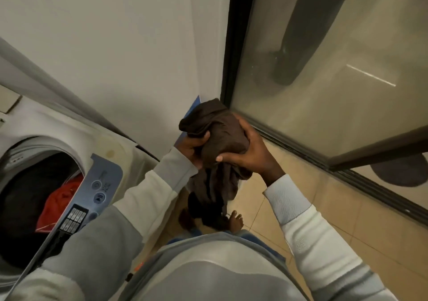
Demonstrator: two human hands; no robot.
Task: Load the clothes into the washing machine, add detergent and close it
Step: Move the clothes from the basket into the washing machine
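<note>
The glass door (pixel 324 69) fills the right of the frame, with the pale wall (pixel 115 46) beside it at upper centre and the tiled floor (pixel 324 208) below.

The washing machine (pixel 46 124) sits at the lower left. Its lid is up and the drum (pixel 23 196) is open to you. Dark clothes lie inside, with a red garment (pixel 61 205) against the drum's near-right edge, just beside the blue control panel (pixel 99 185).

The task's thing at this moment is the brown garment (pixel 220 127). It is in the air at the centre of the frame, over the floor and well apart from the drum. You hold it bunched at the top. Its loose tail hangs straight down towards your bare foot (pixel 236 219), so its long axis runs top to bottom in the frame.

Your left hand (pixel 191 146) grips the bunch from the left, its fingers (pixel 203 137) curled into the cloth. Your right hand (pixel 250 155) wraps over it from the right, its fingers (pixel 222 158) pressed round the fabric. Both hands are closed on this one garment.

The drum lies down and to the left of your hands, past the control panel. Your left hand is the nearer one. The coming move looks like a swing leftwards and down; lift the hanging tail over the panel so that it does not drag.
</note>
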